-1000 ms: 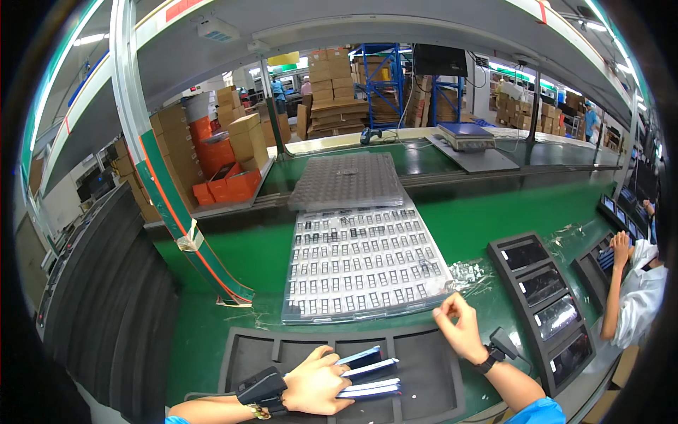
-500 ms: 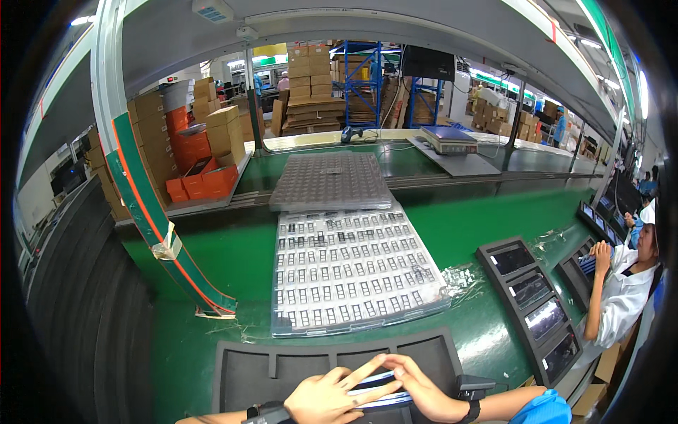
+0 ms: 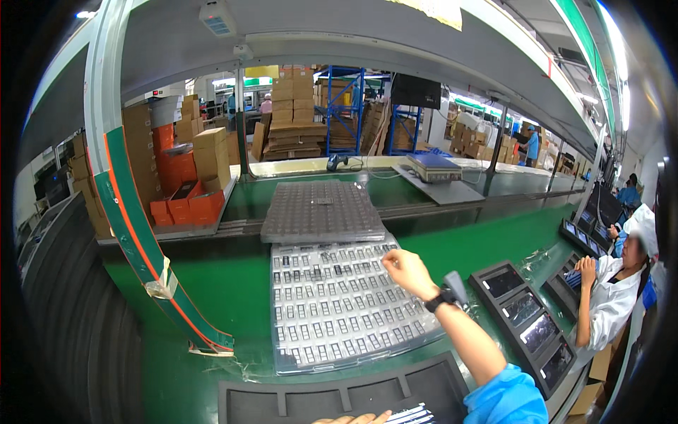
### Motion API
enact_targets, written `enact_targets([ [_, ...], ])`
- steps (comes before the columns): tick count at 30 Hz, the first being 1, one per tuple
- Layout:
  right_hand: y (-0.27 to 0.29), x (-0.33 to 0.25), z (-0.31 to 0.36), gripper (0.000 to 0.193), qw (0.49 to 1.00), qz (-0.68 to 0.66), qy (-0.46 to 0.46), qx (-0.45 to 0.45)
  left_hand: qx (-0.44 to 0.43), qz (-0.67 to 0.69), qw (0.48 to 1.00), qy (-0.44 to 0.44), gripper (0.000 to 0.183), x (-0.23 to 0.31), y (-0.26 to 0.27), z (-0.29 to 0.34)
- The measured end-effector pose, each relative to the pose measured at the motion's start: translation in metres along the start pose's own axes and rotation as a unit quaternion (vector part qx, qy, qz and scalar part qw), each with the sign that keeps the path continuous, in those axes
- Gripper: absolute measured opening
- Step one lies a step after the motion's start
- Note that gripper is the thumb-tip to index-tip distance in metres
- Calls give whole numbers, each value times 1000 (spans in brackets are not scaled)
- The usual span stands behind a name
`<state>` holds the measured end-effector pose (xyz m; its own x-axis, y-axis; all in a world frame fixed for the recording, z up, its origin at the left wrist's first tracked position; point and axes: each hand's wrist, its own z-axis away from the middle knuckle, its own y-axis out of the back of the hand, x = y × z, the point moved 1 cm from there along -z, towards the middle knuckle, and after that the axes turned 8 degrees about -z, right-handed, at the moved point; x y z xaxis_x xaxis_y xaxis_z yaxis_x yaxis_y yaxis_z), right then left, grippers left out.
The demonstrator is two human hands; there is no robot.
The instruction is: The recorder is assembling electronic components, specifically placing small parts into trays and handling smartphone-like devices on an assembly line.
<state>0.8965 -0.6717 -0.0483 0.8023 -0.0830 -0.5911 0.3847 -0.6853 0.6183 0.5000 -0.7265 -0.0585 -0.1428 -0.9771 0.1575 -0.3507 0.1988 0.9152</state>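
Along the lower edge, my left hand (image 3: 353,419) shows only its fingers, closed against the end of a stack of slim phone-like slabs (image 3: 413,415) with pale edges. The stack sits in the black foam tray (image 3: 311,396), mostly cut off by the frame. My right hand (image 3: 408,273) is over the right side of a clear plastic tray (image 3: 339,364) holding rows of small dark-framed parts (image 3: 337,306). Its fingers are pinched together; whether a small part is between them cannot be made out. A dark band (image 3: 441,300) circles that wrist.
Stacked clear trays (image 3: 321,208) overlap the parts tray's far end. At right, another foam tray (image 3: 519,311) carries several dark-screened slabs, with a co-worker (image 3: 607,290) beyond it. A green-and-orange post (image 3: 145,261) stands left. A handheld scanner (image 3: 337,162) lies behind.
My right hand has left the slab stack and reached forward to the parts tray. The left hand has dropped lower in the picture, staying at the stack. The view has tilted up.
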Motion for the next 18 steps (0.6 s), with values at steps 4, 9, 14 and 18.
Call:
enact_targets([
  [4,-50,28,-28,20,985,139,83,-60,-62,36,997,15,70,-1,-2,3],
  [9,-70,29,-35,15,972,176,114,-102,-68,34,997,12,75,-1,-2,8],
  [14,-79,48,-45,12,979,141,56,-136,-55,32,998,10,77,-3,-6,9],
  [18,-75,54,-64,16,968,113,-30,-220,-40,27,999,8,75,-3,-4,9],
])
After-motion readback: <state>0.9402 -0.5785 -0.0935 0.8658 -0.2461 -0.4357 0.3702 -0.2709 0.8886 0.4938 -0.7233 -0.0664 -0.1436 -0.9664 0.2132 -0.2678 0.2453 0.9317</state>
